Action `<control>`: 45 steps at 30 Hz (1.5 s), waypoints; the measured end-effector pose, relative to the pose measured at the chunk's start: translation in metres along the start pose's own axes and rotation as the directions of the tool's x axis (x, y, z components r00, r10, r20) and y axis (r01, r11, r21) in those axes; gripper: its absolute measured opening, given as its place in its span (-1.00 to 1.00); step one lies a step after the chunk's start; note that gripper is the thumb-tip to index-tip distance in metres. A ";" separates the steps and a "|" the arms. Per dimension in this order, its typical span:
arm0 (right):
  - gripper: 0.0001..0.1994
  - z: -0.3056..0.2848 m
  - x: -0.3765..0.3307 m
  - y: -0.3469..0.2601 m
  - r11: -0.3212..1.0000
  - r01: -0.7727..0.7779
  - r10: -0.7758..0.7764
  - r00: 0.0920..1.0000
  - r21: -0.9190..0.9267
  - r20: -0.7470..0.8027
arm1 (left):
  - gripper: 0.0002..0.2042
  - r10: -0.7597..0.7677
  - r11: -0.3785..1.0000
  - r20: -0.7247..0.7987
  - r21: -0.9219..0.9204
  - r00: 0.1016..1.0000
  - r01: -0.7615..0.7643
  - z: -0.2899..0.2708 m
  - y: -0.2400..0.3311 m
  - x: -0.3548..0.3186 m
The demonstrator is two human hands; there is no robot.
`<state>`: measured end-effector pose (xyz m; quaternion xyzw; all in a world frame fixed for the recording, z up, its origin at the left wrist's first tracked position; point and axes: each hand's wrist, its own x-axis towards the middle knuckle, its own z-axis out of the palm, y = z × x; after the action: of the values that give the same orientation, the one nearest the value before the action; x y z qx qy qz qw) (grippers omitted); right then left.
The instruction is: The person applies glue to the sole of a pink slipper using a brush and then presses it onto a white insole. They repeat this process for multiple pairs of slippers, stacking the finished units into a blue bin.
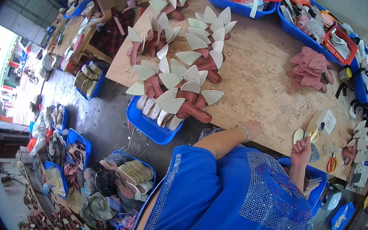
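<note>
Gluing step: right hand (pixel 301 150) gripped a pale insole (pixel 298 136); left hand (pixel 254 128) lay flat, empty on desk (pixel 258 82); next needed careful placing

Left hand (pixel 254 129) fingers hidden behind wrist; right hand (pixel 301 150) grip unclear; blue bin (pixel 317 190) contents mostly hidden by sleeve.

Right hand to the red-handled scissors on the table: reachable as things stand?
Probably yes. The right hand is at the table edge, fingers around a pale insole piece, and the scissors lie close beside it on bare tabletop with nothing between. But the hand is occupied, so it would likely have to put the piece down first.
</note>
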<state>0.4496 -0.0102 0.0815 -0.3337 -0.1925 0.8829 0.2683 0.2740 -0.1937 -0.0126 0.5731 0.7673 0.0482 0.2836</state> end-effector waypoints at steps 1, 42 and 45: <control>-0.85 -0.006 0.004 -0.001 0.999 -0.026 0.025 0.999 0.020 0.039 | -0.77 -0.023 0.999 -0.031 -0.035 0.999 0.022 -0.003 0.000 -0.004; -0.89 -0.074 0.013 -0.082 0.999 0.014 -0.016 0.997 0.038 0.070 | -0.64 -0.436 0.856 0.017 -0.300 0.900 0.421 0.048 -0.019 -0.121; -0.82 -0.080 0.003 -0.087 0.998 0.031 -0.031 1.000 0.061 0.005 | -0.64 -0.438 0.874 -0.010 -0.238 0.899 0.423 0.041 -0.012 -0.112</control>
<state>0.5332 0.0725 0.0696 -0.3197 -0.1716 0.8851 0.2914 0.3044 -0.3100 -0.0089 0.3494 0.8733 0.0904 0.3272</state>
